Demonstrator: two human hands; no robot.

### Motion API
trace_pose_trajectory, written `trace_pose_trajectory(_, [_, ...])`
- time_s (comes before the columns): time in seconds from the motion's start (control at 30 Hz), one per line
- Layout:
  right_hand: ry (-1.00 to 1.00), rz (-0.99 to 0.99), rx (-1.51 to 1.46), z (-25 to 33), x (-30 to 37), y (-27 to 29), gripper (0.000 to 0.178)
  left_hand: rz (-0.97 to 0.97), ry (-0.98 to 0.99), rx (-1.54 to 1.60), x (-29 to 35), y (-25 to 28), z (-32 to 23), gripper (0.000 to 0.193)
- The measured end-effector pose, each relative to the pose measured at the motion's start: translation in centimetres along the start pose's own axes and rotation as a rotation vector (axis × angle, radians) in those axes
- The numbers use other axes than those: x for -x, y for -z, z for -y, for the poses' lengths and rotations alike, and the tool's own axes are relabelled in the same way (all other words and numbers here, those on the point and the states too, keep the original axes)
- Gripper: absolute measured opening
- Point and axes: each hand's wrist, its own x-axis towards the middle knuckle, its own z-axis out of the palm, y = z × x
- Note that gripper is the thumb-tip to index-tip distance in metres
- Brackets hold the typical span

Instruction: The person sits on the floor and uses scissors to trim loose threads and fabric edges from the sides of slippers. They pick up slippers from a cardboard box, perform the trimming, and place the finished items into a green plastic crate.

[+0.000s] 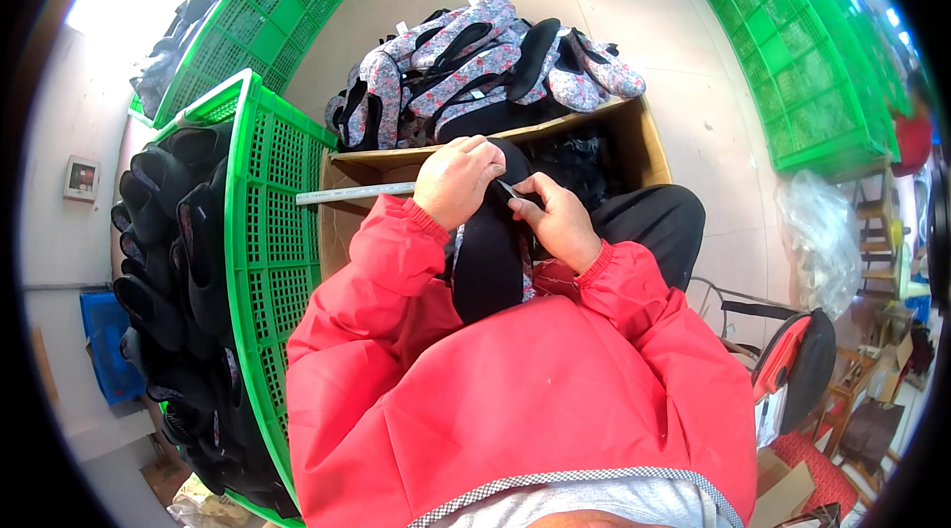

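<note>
Pale tiled floor (701, 122); green perforated plastic crate (280, 221) at nine o'clock. Black fabric slipper (487, 268), dial centre: fingers of my left hand (458, 181) pinch its twelve-o'clock end; those of my right hand (563, 221) pinch a small metal tool (507, 188). Step, I judge: edge trimming; next calls for a steady left hold.

A black oblong fabric slipper (485, 265) lies between left hand (459, 181) and right hand (567, 223), a green latticed plastic crate (277, 216) of black fabric shoes (149, 300) stands left, and floral fabric slippers (475, 57) heap at a brown cardboard box's (651, 147) far edge.
</note>
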Motion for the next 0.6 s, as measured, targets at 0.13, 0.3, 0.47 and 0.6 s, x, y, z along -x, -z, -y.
trace_pose_trajectory(0.13, [-0.016, 0.012, -0.103, -0.7, 0.0, -0.1, 0.023, -0.063, 0.069, -0.037, 0.1, 0.4, 0.0, 0.007])
trace_pose_trajectory(0.3, [0.006, -0.102, -0.2, -2.0, 1.6, 0.2, 0.033, -0.245, 0.249, -0.281, 2.3, 1.7, 3.7, 0.006])
trace_pose_trajectory(0.47, [-0.04, -0.073, -0.228, -3.5, 2.6, -0.1, 0.044, -0.022, 0.552, -0.552, 7.7, 2.2, 6.4, 0.016])
trace_pose_trajectory(0.6, [-0.058, -0.076, -0.22, -3.8, 2.9, -0.5, 0.043, -0.09, 0.575, -0.28, 9.6, 2.0, 5.7, 0.016])
